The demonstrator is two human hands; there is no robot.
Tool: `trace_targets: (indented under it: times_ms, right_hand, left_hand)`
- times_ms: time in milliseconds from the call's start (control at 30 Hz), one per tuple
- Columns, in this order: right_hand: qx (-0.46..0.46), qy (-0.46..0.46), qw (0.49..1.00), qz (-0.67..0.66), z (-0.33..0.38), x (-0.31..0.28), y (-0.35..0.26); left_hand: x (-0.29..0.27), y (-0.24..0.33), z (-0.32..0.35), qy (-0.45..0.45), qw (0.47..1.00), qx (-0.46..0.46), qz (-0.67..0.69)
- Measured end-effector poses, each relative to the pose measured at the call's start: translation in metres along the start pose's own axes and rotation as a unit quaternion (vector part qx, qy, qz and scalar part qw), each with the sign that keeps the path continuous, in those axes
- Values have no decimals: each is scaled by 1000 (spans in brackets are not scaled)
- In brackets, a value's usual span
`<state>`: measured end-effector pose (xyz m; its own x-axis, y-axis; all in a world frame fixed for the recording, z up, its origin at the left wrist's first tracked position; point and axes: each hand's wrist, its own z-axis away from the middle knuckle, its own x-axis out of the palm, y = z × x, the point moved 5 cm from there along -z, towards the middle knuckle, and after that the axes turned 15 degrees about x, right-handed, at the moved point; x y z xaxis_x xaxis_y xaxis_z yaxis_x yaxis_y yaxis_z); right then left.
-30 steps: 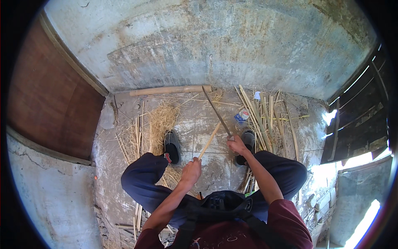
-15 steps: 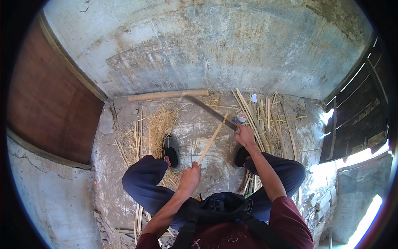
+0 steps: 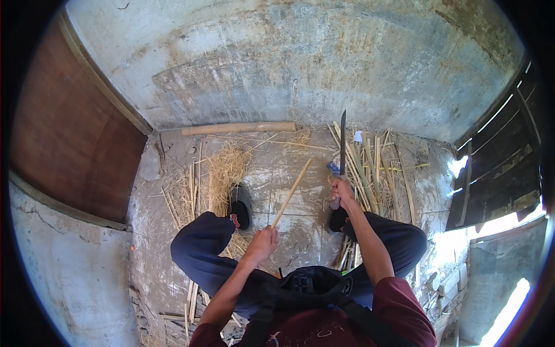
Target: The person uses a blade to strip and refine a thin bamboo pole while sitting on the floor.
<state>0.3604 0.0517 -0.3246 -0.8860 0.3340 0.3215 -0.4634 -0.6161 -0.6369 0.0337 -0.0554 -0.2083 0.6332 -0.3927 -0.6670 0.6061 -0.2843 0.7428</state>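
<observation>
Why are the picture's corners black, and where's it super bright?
Head view: the fisheye lens leaves black, rounded corners and bows straight edges; head view again: white glare beneath the dark slatted wooden panel and on the dusty grey floor nearby.

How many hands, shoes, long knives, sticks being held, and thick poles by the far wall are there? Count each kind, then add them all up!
Left hand and right hand: 2
Left shoe and right shoe: 2
Long knife: 1
Held stick: 1
Thick pole: 1
Total: 7
</observation>
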Motion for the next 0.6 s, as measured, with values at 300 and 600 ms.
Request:
trace_targets:
  times_ms: [300, 600]
  right_hand:
    - [-167, 187, 902, 351, -6, -17, 66]
    - [-120, 165, 834, 512, 0, -4, 160]
  left_hand:
    - [91, -121, -59, -139, 982, -107, -71]
    - [150, -177, -49, -177, 958, -196, -111]
